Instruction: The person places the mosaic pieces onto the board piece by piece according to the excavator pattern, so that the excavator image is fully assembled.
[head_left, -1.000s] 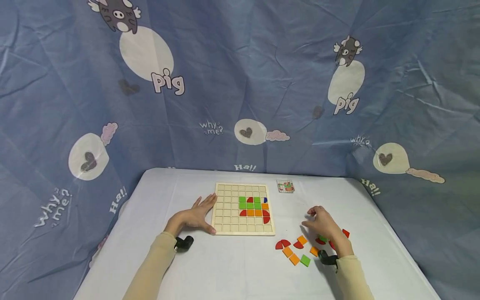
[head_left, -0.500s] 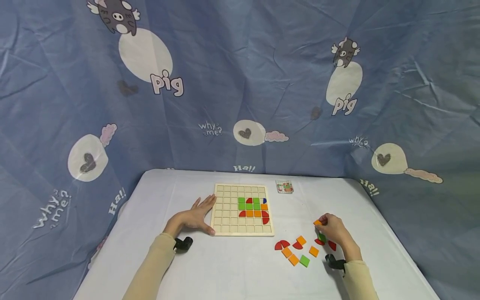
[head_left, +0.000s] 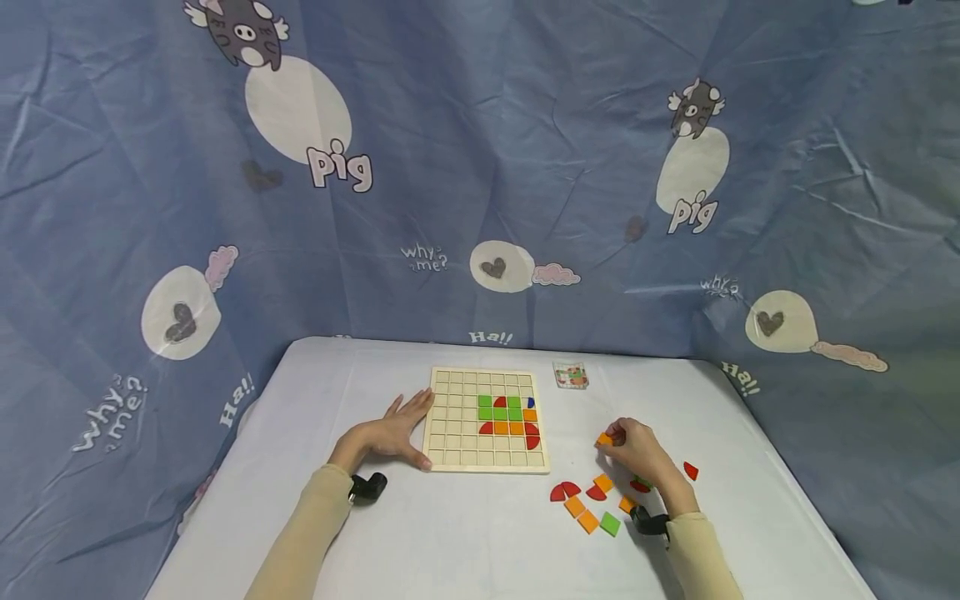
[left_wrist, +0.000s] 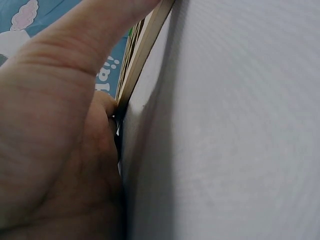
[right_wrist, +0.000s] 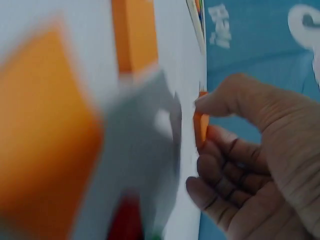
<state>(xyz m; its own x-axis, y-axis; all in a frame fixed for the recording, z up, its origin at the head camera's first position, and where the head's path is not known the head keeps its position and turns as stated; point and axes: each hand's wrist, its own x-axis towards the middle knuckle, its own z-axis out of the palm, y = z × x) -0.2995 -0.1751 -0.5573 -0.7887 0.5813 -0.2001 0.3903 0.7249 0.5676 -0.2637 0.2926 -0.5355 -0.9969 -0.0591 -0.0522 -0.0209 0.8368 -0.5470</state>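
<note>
My left hand (head_left: 393,432) rests spread at the left side of a pale wooden grid board (head_left: 450,457), thumb and fingertips at its edge. In the left wrist view the thumb (left_wrist: 55,85) reaches to the side of the board (left_wrist: 145,50). My right hand (head_left: 639,450) pinches an orange square tile (head_left: 604,440) between thumb and fingers, right of the board. The right wrist view shows that orange tile (right_wrist: 201,122) edge-on at the fingertips. Green, red, orange and blue tiles fill several cells on the board's right half, among them a green tile (head_left: 500,413).
Loose pieces lie in front of the right hand: orange squares (head_left: 588,522), a green square (head_left: 611,523) and red quarter-rounds (head_left: 571,487). Another red piece (head_left: 691,471) lies to the right of the wrist. A small patterned card (head_left: 571,375) lies behind the board. A blue printed cloth (head_left: 420,167) stands around the white table.
My right hand reached back to the loose pieces, took hold of an orange square tile and has carried it left toward the board. The left hand has stayed at the board's edge.
</note>
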